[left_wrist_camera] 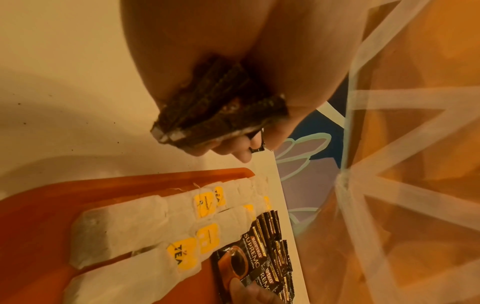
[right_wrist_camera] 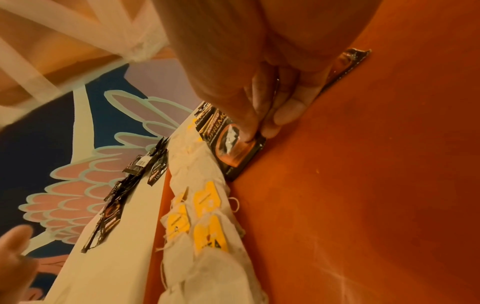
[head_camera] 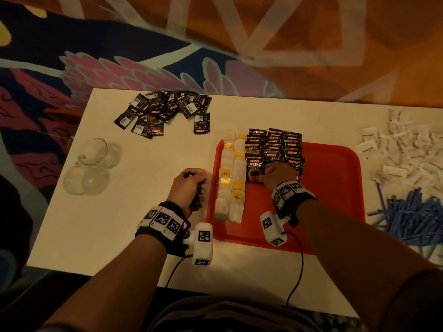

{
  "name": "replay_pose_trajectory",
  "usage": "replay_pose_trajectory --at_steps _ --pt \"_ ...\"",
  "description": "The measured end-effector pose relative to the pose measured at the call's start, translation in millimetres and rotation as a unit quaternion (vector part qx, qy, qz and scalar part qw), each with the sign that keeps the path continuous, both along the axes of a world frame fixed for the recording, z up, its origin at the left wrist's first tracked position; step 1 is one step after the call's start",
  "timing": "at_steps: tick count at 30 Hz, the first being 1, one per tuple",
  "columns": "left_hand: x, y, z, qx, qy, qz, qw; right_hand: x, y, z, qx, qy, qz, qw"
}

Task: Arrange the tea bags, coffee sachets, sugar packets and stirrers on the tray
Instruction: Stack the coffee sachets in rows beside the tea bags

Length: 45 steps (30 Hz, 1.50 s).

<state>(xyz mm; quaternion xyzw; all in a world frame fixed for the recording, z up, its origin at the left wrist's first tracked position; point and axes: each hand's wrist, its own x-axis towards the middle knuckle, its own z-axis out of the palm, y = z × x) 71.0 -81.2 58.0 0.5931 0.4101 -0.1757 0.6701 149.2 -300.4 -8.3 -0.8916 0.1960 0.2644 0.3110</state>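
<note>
The right hand (head_camera: 279,174) lays a coffee sachet (right_wrist_camera: 235,147) on the tray (head_camera: 335,178), maybe pinching it; the left hand (head_camera: 189,188) grips spare sachets (left_wrist_camera: 215,111) for next.

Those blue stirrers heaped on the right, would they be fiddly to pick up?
Probably. The stirrers look thin and light, so they would likely scatter or slide when pushed. They lie crisscrossed in a loose heap, so lifting one may drag others along. Whether they roll is hard to tell.

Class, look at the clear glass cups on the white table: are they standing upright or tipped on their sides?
Tipped on their sides: the clear glass cups show round rims and bases facing sideways, overlapping on the white table.
</note>
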Motion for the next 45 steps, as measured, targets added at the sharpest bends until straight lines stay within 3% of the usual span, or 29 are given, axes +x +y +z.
replay_pose_trajectory --at_steps 12,17,21,24,28,32,38,40,43,45 --pt "6.7 -2.1 -7.0 -0.1 -0.022 0.022 0.994 -4.2 0.8 -9.8 0.028 -0.003 -0.065 0.998" --pt "9.9 -15.9 -4.2 -0.119 -0.042 -0.006 0.992 -8.3 -10.1 5.6 0.018 -0.04 -0.033 0.998" --pt "15.2 -31.8 -3.3 -0.191 -0.062 -0.004 0.98 -14.9 -17.6 24.5 0.035 -0.079 0.012 0.996" --pt "18.8 -42.9 -0.8 -0.14 -0.058 -0.059 0.987 -23.0 -16.3 43.3 0.178 -0.11 0.039 0.977" --pt "20.9 -62.4 8.6 -0.089 -0.051 -0.084 0.991 -29.9 -17.7 71.9 0.288 -0.051 0.099 0.951" --pt "23.2 -78.8 12.0 -0.052 -0.088 -0.093 0.99 -34.7 -26.9 87.8 0.243 -0.079 0.108 0.961" --pt "20.2 -99.7 26.2 0.051 -0.097 -0.112 0.988 -40.8 -42.2 95.1 0.225 -0.183 -0.033 0.956" --pt "21.1 -99.6 26.4 -0.001 -0.055 -0.081 0.995 -43.2 -45.9 99.7 0.221 -0.217 -0.043 0.95" --pt "22.5 -96.8 25.2 -0.162 0.012 -0.071 0.984 -46.1 -48.7 105.7 0.236 -0.243 -0.014 0.941" --pt "23.1 -97.1 27.6 -0.191 0.02 -0.086 0.978 -48.5 -49.4 106.6 0.242 -0.263 0.013 0.934"
